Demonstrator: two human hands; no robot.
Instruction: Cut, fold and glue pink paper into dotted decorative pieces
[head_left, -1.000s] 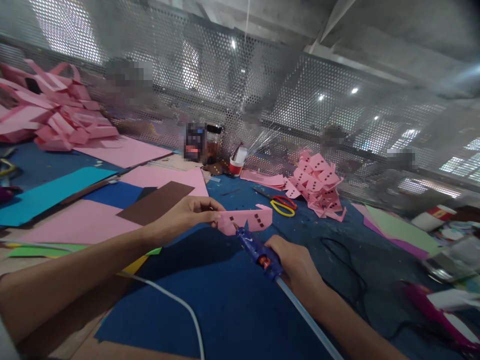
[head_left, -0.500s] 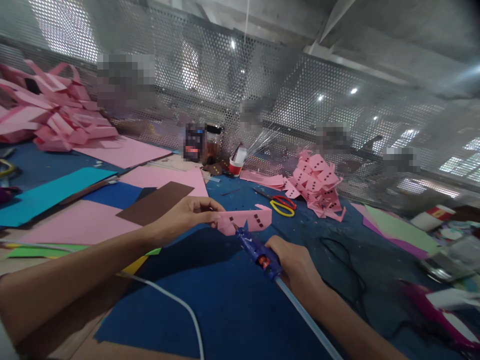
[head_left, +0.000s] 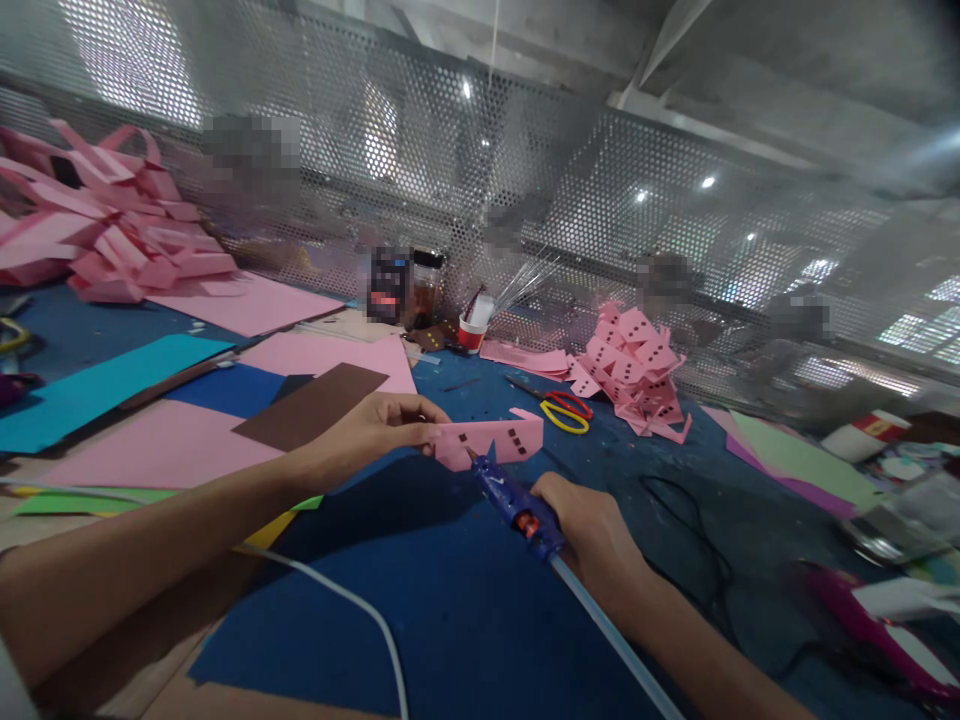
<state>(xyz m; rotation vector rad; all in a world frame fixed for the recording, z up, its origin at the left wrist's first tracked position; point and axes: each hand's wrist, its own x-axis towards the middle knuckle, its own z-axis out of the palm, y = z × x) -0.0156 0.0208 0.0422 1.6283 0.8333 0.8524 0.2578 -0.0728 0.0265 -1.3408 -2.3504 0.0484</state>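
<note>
Between the thumb and fingers of my left hand is the left end of a folded pink paper piece with small dark brown squares on it. My right hand is wrapped round a blue glue gun, and its fingers are partly hidden behind the gun. A long translucent glue stick runs out of the gun's back end. The gun's nozzle is at the pink paper, just below a brown square; whether it touches cannot be made out. Both hands are above the blue table surface.
Red and yellow-handled scissors lie beyond the paper. A pile of dotted pink pieces is at back right, pink paper strips at far left. A brown sheet lies by my left wrist. A white cord and a black cord cross the table.
</note>
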